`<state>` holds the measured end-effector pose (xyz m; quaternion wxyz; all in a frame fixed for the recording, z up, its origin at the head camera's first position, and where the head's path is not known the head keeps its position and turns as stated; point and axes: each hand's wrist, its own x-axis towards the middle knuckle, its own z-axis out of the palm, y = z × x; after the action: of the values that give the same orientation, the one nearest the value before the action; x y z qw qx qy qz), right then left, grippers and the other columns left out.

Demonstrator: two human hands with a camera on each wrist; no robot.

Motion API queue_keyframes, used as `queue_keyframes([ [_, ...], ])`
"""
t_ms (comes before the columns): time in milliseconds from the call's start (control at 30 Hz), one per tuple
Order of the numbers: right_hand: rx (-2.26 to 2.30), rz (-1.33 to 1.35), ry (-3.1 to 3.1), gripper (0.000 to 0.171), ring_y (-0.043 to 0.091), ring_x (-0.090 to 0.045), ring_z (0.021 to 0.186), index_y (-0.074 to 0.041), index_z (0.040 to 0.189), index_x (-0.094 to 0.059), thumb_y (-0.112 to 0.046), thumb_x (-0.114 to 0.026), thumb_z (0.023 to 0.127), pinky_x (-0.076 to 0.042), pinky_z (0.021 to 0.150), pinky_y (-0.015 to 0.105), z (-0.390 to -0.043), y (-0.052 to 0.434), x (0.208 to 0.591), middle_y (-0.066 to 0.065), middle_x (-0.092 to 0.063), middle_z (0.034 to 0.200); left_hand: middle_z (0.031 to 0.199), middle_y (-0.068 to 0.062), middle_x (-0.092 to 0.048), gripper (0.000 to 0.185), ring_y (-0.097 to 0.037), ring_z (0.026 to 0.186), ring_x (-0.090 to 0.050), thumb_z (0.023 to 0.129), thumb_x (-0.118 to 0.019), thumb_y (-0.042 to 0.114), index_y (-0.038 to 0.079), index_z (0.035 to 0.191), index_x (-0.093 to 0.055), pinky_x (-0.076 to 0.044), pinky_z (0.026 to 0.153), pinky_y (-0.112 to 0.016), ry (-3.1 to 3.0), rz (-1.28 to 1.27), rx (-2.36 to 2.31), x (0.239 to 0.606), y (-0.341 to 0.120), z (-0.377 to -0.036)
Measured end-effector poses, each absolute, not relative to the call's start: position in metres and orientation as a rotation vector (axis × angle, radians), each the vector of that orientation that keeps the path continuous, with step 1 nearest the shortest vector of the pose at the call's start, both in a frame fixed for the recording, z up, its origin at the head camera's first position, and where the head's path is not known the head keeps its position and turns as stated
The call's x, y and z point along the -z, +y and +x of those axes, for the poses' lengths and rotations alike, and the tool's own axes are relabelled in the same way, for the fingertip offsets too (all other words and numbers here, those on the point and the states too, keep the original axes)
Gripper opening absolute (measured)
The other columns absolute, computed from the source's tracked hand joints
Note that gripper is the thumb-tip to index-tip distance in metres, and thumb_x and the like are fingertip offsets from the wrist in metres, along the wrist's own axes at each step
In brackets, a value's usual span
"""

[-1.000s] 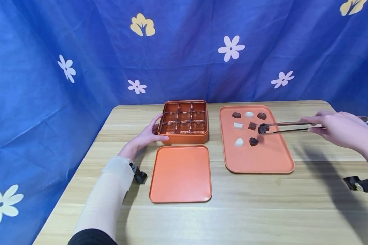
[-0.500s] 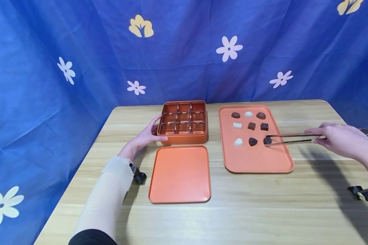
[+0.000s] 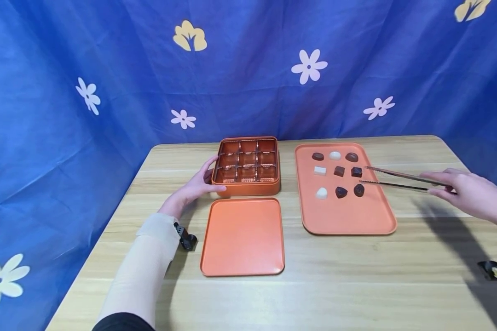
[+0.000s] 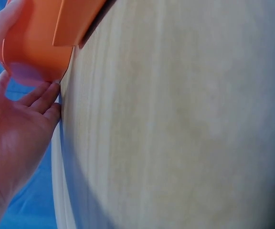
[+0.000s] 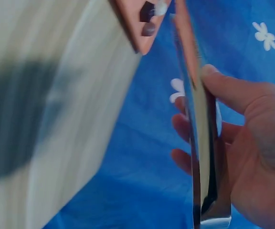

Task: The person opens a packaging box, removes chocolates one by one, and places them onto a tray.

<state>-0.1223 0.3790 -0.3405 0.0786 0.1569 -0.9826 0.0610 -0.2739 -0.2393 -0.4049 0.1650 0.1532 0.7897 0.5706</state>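
My left hand (image 3: 192, 188) grips the near left corner of an orange box (image 3: 250, 189), thumb on its front wall and fingers along its side. The box's divided insert shows bare compartments. My right hand (image 3: 472, 193) holds metal tongs (image 3: 406, 175) between thumb and fingers. Their tips stand apart at the right side of a salmon tray (image 3: 348, 223), with nothing between them. Closest to the tips are a dark square chocolate (image 3: 356, 172) and a dark rounded chocolate (image 3: 359, 190). Other brown and white chocolates lie in rows, among them a white drop-shaped one (image 3: 321, 193).
A flat orange square lid (image 3: 242, 236) lies in front of the box, left of the tray. All of it stands on a wooden table (image 3: 335, 285). A blue flowered cloth (image 3: 248, 92) hangs behind the table.
The tongs came down with the dark rounded chocolate, which now lies at the right end of the front row. They have since parted and moved right. My left hand stays on the box.
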Motion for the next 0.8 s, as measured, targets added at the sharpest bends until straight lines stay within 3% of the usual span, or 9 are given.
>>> queue_keyframes([
  [100, -0.298, 0.455, -2.88, 0.038, 0.035, -0.062, 0.077, 0.005, 0.12, -0.059, -0.006, -0.072, 0.086, -0.048, 0.066, 0.053, -0.123, 0.388, 0.351, 0.028, -0.062, 0.101, 0.153, -0.024, -0.025, 0.103, -0.036, 0.14, -0.028, 0.083, -0.073, -0.002, 0.027, 0.157, -0.007, -0.019, 0.113, -0.047, 2.251, 0.446, -1.624, 0.405, -0.239, -0.273],
  [233, -0.408, 0.369, -2.855, 0.038, 0.051, -0.057, 0.092, 0.008, 0.119, -0.052, -0.003, -0.07, 0.087, -0.045, 0.07, 0.061, -0.126, 0.398, 0.367, 0.035, -0.057, 0.108, 0.154, -0.024, -0.024, 0.103, -0.036, 0.14, -0.026, 0.083, -0.072, -0.003, 0.026, 0.157, -0.007, -0.018, 0.113, -0.047, 2.253, 0.454, -1.629, 0.406, -0.24, -0.274],
  [333, -0.473, 0.314, -2.843, 0.04, 0.051, -0.057, 0.087, 0.011, 0.119, -0.047, -0.002, -0.069, 0.088, -0.045, 0.067, 0.06, -0.128, 0.404, 0.379, 0.036, -0.056, 0.102, 0.154, -0.024, -0.024, 0.103, -0.036, 0.141, -0.026, 0.083, -0.072, -0.003, 0.027, 0.157, -0.006, -0.018, 0.113, -0.047, 2.25, 0.455, -1.631, 0.407, -0.241, -0.275],
  [533, -0.653, 0.161, -2.863, 0.044, 0.045, -0.056, 0.078, 0.015, 0.123, -0.04, -0.012, -0.062, 0.095, -0.044, 0.058, 0.044, -0.132, 0.404, 0.399, 0.036, -0.054, 0.092, 0.155, -0.024, -0.021, 0.104, -0.035, 0.142, -0.024, 0.083, -0.073, -0.001, 0.029, 0.157, -0.007, -0.017, 0.114, -0.047, 2.26, 0.444, -1.617, 0.407, -0.241, -0.275],
  [733, -0.715, 0.112, -2.879, 0.048, 0.051, -0.053, 0.084, 0.017, 0.125, -0.037, -0.015, -0.058, 0.097, -0.041, 0.066, 0.057, -0.133, 0.398, 0.41, 0.042, -0.049, 0.099, 0.155, -0.024, -0.021, 0.103, -0.035, 0.141, -0.024, 0.084, -0.073, 0.0, 0.03, 0.157, -0.007, -0.017, 0.114, -0.047, 2.266, 0.431, -1.617, 0.407, -0.241, -0.275],
  [800, -0.714, 0.109, -2.891, 0.048, 0.049, -0.054, 0.081, 0.017, 0.125, -0.037, -0.016, -0.058, 0.098, -0.041, 0.065, 0.056, -0.134, 0.397, 0.413, 0.04, -0.051, 0.097, 0.155, -0.024, -0.021, 0.103, -0.036, 0.141, -0.025, 0.084, -0.074, 0.0, 0.03, 0.157, -0.007, -0.017, 0.114, -0.047, 2.266, 0.427, -1.617, 0.407, -0.241, -0.275],
])
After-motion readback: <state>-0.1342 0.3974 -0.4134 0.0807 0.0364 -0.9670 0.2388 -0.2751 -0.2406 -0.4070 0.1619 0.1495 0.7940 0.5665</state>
